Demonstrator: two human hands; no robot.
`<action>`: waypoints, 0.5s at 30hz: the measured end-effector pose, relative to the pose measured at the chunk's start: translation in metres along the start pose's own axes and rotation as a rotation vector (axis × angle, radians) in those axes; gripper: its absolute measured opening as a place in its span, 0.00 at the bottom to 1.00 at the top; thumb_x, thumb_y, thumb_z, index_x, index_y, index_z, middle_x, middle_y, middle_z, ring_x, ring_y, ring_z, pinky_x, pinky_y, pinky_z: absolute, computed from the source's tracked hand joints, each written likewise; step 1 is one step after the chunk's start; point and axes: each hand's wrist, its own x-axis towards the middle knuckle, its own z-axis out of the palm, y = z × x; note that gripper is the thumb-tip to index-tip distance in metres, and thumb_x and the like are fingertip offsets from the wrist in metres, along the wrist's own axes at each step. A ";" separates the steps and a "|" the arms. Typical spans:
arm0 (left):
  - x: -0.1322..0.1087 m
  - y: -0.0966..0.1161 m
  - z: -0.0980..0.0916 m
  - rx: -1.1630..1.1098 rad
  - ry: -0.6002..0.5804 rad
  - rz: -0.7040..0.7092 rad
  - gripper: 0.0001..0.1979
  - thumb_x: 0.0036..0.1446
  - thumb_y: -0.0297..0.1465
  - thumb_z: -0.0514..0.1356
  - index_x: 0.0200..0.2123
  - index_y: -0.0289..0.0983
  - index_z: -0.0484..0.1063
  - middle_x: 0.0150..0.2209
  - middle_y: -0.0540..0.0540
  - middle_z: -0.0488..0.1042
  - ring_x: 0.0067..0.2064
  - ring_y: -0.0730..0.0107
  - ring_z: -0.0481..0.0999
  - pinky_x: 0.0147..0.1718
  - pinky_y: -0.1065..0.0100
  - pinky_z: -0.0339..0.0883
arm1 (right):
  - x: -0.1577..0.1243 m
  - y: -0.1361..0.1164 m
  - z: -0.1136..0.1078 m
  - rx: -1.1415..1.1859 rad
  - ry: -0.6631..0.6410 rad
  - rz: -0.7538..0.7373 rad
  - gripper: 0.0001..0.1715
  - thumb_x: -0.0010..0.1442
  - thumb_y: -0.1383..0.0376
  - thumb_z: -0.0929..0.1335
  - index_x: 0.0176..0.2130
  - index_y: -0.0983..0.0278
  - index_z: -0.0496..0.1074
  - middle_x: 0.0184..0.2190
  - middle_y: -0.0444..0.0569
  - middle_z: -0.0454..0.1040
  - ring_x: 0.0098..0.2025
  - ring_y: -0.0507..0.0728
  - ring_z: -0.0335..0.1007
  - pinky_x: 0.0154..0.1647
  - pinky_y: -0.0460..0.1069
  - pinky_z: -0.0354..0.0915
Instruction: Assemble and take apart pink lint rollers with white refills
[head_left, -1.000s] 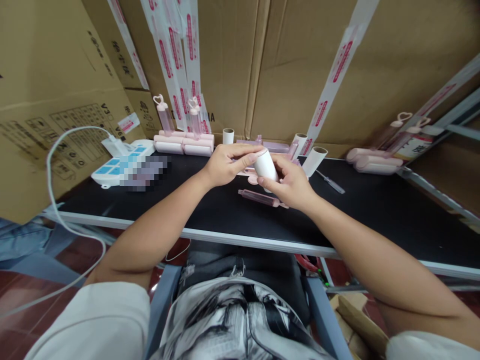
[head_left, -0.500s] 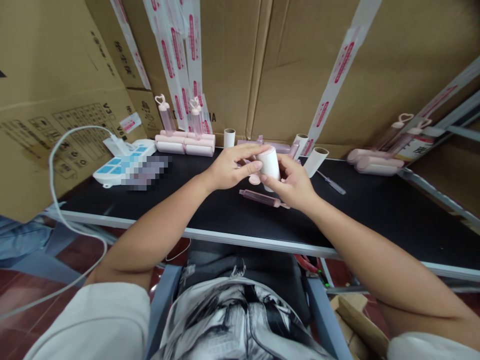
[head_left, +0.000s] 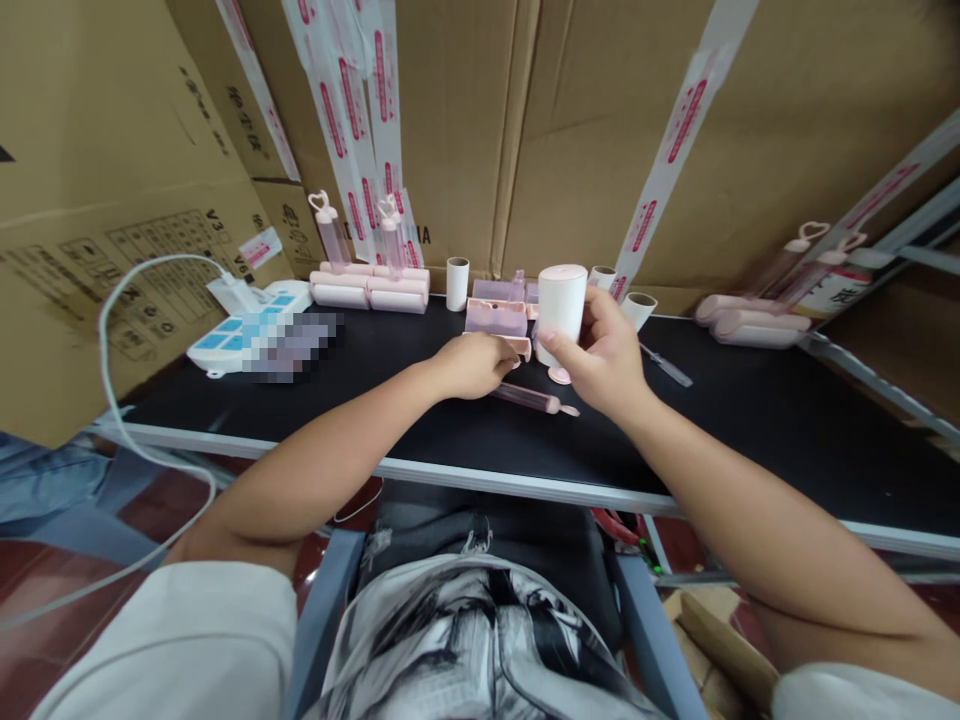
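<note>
White cylindrical roll (head_left: 560,308), seemingly of paper, with a smooth pale pink disc (head_left: 564,272) at its upper end. Head view, the only one.

Change: the left hand (head_left: 476,366), at the roll's top half a second ago, is now down among the small parts near the black tabletop (head_left: 420,430). The roll has shifted slightly to the right. By judgement, the fitting at the top end pauses, and the roll is left to one hand.

Location: above the middle of the tabletop, in the right hand (head_left: 611,355).

Appearance: nearly upright, matt white side, pale pink top sitting level with no gap discernible. A second pale pink disc (head_left: 559,376) shows directly beneath; whether attached to the roll or lying on the tabletop cannot be told.

Grip, right: thumb in front, fingers behind, closed around the roll's lower part. Grip, left: fingers curled and pointing down, tips largely hidden; whether they pinch anything cannot be told.

Nearby: translucent mauve tube with pale pink loop end (head_left: 531,397), lying just beside the left fingers; pink-and-mauve plastic half-shell (head_left: 496,318), behind the left hand; white hollow paper roll (head_left: 457,284), upright farther back; screwdriver with clear handle (head_left: 666,365), lying beyond the right hand.
</note>
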 end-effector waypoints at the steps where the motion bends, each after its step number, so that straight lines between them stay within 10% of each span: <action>1: 0.000 0.000 0.000 0.014 -0.023 -0.007 0.15 0.71 0.32 0.57 0.45 0.41 0.85 0.49 0.42 0.87 0.51 0.56 0.85 0.53 0.59 0.76 | 0.000 0.000 0.000 -0.009 -0.003 0.001 0.34 0.63 0.43 0.76 0.59 0.57 0.71 0.51 0.54 0.81 0.49 0.68 0.80 0.46 0.61 0.76; 15: 0.000 -0.008 -0.012 0.011 -0.164 -0.213 0.20 0.61 0.37 0.69 0.55 0.39 0.85 0.48 0.44 0.88 0.46 0.57 0.85 0.40 0.65 0.71 | -0.001 0.002 0.003 0.035 0.011 0.020 0.36 0.61 0.40 0.77 0.58 0.57 0.72 0.48 0.52 0.81 0.46 0.66 0.79 0.45 0.60 0.76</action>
